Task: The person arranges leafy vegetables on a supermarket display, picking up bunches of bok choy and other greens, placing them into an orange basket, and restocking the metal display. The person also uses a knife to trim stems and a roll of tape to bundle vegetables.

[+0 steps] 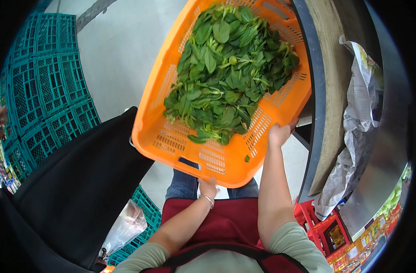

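Note:
Before me an orange plastic basket with slotted walls is tilted, its far right side against the edge of a display shelf. A large heap of leafy green vegetables lies in it, and one loose leaf rests near its lower right part. My right hand grips the basket's right side, fingers partly hidden behind the wall. At the near end, my left hand is closed at the basket's lower edge, below the handle slot; its fingers are blurred and partly hidden.
Green plastic crates stand at the left. A person in black is close at my left, beside a clear plastic bag. On the right are a wood-topped shelf, crumpled newspaper and red crates. Another person's hand shows far left.

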The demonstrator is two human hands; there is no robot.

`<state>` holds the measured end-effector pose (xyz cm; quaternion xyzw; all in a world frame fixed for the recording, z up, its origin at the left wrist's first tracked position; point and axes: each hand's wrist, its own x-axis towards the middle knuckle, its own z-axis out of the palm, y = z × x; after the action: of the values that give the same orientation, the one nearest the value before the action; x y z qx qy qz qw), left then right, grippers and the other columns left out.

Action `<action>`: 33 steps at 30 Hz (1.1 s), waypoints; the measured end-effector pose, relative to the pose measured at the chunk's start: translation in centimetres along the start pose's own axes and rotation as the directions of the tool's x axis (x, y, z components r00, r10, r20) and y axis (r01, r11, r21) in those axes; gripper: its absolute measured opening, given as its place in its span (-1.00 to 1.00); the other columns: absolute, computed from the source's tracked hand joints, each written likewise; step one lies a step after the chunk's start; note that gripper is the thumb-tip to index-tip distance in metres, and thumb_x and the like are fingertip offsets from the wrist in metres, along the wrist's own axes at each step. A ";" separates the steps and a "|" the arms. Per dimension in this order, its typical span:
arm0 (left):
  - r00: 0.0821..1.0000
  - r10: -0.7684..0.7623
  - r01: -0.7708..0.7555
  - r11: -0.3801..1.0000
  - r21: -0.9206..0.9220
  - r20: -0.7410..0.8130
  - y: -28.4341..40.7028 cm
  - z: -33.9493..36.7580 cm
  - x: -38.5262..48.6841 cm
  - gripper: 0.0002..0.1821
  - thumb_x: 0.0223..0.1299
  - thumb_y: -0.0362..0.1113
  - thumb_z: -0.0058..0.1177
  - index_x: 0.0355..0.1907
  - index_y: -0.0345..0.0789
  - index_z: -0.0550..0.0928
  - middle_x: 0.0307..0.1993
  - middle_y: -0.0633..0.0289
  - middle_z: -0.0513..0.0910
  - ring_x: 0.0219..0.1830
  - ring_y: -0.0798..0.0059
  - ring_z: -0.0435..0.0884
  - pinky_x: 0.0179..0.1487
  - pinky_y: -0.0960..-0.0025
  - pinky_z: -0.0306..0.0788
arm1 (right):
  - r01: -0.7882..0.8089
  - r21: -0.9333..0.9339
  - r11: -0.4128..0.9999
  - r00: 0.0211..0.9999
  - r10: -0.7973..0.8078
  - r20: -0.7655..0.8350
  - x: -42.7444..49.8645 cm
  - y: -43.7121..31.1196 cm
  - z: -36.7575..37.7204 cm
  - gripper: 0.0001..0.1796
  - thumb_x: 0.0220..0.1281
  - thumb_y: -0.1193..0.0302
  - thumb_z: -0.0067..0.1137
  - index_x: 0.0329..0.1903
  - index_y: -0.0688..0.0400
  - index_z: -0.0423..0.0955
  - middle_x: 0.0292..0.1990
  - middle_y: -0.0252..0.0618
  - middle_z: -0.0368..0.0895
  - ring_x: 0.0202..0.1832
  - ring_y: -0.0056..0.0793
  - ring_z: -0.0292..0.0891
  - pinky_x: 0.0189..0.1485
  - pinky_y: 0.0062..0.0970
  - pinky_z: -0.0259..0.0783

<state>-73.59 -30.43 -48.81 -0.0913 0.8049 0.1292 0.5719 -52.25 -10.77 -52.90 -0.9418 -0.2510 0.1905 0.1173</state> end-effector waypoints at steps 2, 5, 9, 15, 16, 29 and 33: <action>0.883 -0.260 0.193 0.960 0.203 0.391 2.3 -1.5 -2.5 -0.72 0.26 -0.35 0.00 0.02 -0.26 0.41 -0.14 0.21 0.58 -0.23 0.38 0.61 -0.21 0.29 0.55 | 0.099 0.002 0.995 0.992 -0.099 -0.080 -0.1 0.1 -0.5 -0.13 0.16 0.47 -0.03 0.45 0.26 -0.30 0.40 0.16 -0.02 0.43 0.00 -0.04 0.39 -0.23 0.12; 0.691 0.474 -0.698 0.635 0.332 0.546 10.3 -4.4 -2.5 -0.72 0.24 -0.39 -0.01 0.01 -0.30 0.47 -0.13 0.17 0.59 -0.21 0.34 0.62 -0.13 0.35 0.51 | 0.016 -0.161 0.987 0.999 -0.022 -0.036 0.8 0.0 -0.5 -0.15 0.16 0.47 -0.07 0.46 0.19 -0.27 0.38 0.13 0.05 0.42 -0.03 0.01 0.35 -0.24 0.19; 0.001 0.975 -0.654 -0.166 0.738 0.221 24.8 -6.0 3.7 -0.34 0.05 -0.42 0.18 0.23 -0.50 0.29 0.11 -0.18 0.43 0.19 -0.09 0.38 0.26 0.14 0.27 | -0.005 -0.246 0.969 0.995 -0.018 -0.093 1.3 0.3 0.4 -0.10 0.09 0.42 -0.03 0.46 0.18 -0.25 0.37 0.18 0.04 0.39 -0.02 0.07 0.31 -0.24 0.25; 0.424 0.904 -0.556 0.207 0.805 0.061 28.0 -7.4 8.1 -0.68 0.21 -0.12 0.11 -0.08 -0.24 0.48 -0.26 0.03 0.64 -0.23 0.00 0.61 -0.18 0.11 0.47 | 0.055 -0.246 0.968 0.991 -0.082 -0.102 1.6 -0.2 0.1 -0.06 -0.01 0.39 0.01 0.44 0.23 -0.20 0.37 0.15 0.07 0.42 0.01 -0.01 0.35 -0.24 0.19; 0.432 0.901 -0.542 0.218 0.812 0.047 27.1 -7.5 8.2 -0.68 0.21 -0.12 0.11 -0.08 -0.24 0.48 -0.25 0.02 0.63 -0.22 -0.01 0.60 -0.17 0.11 0.46 | 0.070 -0.259 0.963 0.990 -0.099 -0.100 1.9 -0.6 -0.4 -0.07 -0.01 0.39 0.01 0.44 0.24 -0.19 0.38 0.14 0.06 0.42 0.01 -0.01 0.35 -0.25 0.20; 0.521 0.853 -0.495 0.293 0.818 0.009 21.8 -8.4 8.7 -0.68 0.21 -0.20 0.12 -0.15 -0.36 0.41 -0.30 -0.16 0.62 -0.23 -0.17 0.57 -0.16 0.03 0.43 | -0.097 -0.212 0.972 0.965 0.144 0.218 4.6 -6.7 -3.2 -0.16 0.02 0.29 0.00 0.41 0.20 0.01 0.37 0.05 0.13 0.36 -0.02 0.10 0.37 -0.20 0.09; 0.560 0.829 -0.478 0.329 0.814 -0.006 20.3 -9.0 8.4 -0.66 0.19 -0.20 0.14 -0.14 -0.37 0.41 -0.25 -0.18 0.61 -0.18 -0.16 0.57 -0.12 0.04 0.42 | -0.017 -0.230 0.973 0.988 0.051 0.143 5.7 -6.6 -2.6 -0.23 0.03 0.26 -0.01 0.36 0.17 0.12 0.26 0.04 0.32 0.25 -0.02 0.28 0.27 -0.19 0.22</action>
<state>-90.40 -13.96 -51.85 0.4657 0.8467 -0.0051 0.2575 -49.48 -2.53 -50.20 -0.9364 -0.2630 0.2319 -0.0139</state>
